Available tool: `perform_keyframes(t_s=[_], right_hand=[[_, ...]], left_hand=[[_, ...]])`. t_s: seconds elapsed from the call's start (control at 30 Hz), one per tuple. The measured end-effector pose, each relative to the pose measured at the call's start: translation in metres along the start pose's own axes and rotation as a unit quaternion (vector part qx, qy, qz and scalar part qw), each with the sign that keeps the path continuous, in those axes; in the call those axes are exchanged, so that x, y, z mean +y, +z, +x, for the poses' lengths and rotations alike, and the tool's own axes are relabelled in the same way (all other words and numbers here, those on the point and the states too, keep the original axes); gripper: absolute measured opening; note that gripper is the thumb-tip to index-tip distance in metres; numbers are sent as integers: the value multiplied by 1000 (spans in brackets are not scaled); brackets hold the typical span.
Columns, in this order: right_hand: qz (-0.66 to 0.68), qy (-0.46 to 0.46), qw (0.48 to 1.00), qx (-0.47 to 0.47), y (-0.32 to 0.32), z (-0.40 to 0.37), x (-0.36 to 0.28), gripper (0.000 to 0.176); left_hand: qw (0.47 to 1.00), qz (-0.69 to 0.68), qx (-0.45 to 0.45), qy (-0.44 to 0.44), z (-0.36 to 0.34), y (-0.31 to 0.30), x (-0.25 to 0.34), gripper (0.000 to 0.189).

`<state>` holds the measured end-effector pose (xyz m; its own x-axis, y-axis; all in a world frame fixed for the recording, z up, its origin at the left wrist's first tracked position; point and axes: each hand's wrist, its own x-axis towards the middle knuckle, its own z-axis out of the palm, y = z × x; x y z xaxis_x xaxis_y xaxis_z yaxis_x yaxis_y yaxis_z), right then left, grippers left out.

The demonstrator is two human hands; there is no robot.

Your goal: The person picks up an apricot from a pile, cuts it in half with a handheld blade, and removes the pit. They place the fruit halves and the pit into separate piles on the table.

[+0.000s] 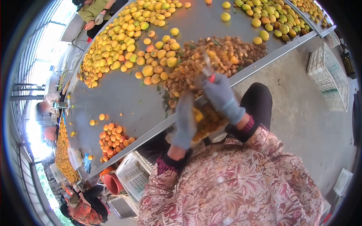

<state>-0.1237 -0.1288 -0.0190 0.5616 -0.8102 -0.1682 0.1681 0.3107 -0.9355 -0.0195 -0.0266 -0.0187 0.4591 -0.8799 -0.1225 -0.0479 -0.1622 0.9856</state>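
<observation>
Both my hands wear grey gloves at the metal table's near edge. My right hand is closed round a knife with a red handle, its blade pointing up over the pile. My left hand is blurred by motion, and its fingers cannot be made out. Between and below the hands lie cut orange fruit pieces. Just beyond them, a heap of brownish pits and fruit pieces spreads along the edge. Whole yellow-orange fruits lie to its left.
The metal table carries large yellow piles, green-yellow fruit and an orange pile. White crates stand right and below left, near a red bucket. Other people sit at the far left and lower left.
</observation>
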Motion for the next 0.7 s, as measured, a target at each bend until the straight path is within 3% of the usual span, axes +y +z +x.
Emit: perform_keyframes(t_s=[0.03,0.07,0.1,0.13,0.17,0.2,0.27,0.3,0.33,0.47,0.5,0.57,0.7], right_hand=[[29,20,999,32,-5,6,-6,18],[33,18,999,32,-8,15,-6,18],[-17,-12,997,72,-11,22,-4,22],[-67,-43,991,110,-14,26,-2,27],[-60,-58,992,90,-18,26,-3,35],[-59,-61,993,87,-22,28,1,35],[135,-26,986,97,-29,28,15,29],[54,42,992,104,-34,16,-5,21],[55,45,992,102,-36,16,-2,21],[137,6,981,138,-35,17,-1,13],[104,25,988,111,-40,14,0,14],[72,37,994,77,-43,10,-2,16],[49,26,994,92,-41,9,2,16]], left_hand=[[979,133,-39,147,-7,-3,-19,32],[918,261,-80,286,-13,-5,-29,32],[918,263,-81,286,-21,-4,-18,32],[899,366,-137,197,-30,-2,-5,32],[861,461,-189,105,-33,-2,6,33],[860,463,-186,107,-30,-6,10,33],[882,406,-105,214,-19,-25,19,28],[869,406,-39,281,-5,-40,12,26],[847,402,29,346,15,-60,0,25],[830,514,35,213,92,-170,-58,29],[830,514,33,214,101,-170,-43,29],[935,331,102,-68,118,-170,-17,36],[913,398,60,-59,161,-178,-31,49]])
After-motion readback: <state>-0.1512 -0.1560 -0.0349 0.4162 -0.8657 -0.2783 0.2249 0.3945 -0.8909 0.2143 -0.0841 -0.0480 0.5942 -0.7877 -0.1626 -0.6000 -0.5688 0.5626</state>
